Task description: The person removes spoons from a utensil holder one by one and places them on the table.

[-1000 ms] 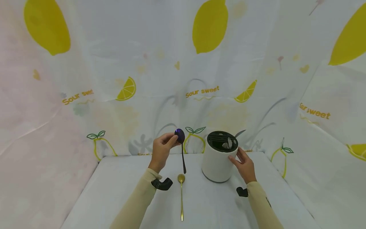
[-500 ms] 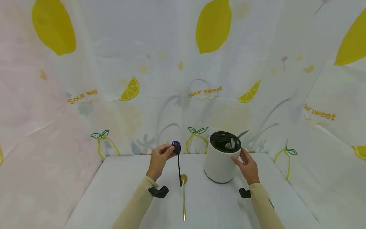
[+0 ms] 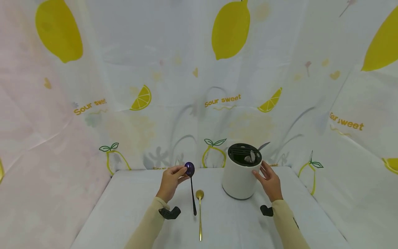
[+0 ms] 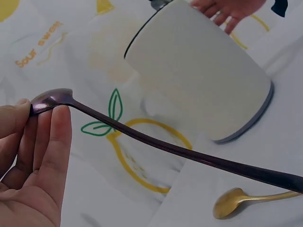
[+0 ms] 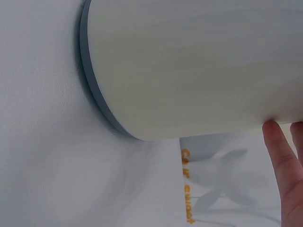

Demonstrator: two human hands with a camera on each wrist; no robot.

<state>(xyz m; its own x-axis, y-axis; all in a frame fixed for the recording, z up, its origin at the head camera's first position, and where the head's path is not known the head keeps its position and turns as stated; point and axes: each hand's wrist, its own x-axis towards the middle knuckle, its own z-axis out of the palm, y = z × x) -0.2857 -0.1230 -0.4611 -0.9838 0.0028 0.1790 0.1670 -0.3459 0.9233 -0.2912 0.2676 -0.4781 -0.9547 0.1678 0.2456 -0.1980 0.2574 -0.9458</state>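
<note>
My left hand [image 3: 169,181] pinches a dark purple spoon [image 3: 192,195] by its bowl, between thumb and fingers. Its long handle slants down toward me, close to a gold spoon [image 3: 200,214] lying on the table. In the left wrist view the purple spoon's handle [image 4: 165,147] crosses in front of the white utensil holder [image 4: 203,71]. My right hand [image 3: 269,183] rests on the right side of that holder, thumb at the front and fingers toward the back. Fairly straight fingers [image 5: 279,151] touch its wall in the right wrist view.
The holder's black slotted lid [image 3: 240,152] has silvery utensils [image 3: 251,157] standing in it, and one pale handle [image 3: 264,145] sticks out behind to the right. A white cloth covers the table [image 3: 130,204]. A lemon-print curtain [image 3: 174,121] hangs right behind the table.
My left hand has lowered the purple spoon and brought it slightly left and nearer, so its handle now hangs left of the gold spoon. The right hand has stayed at the holder.
</note>
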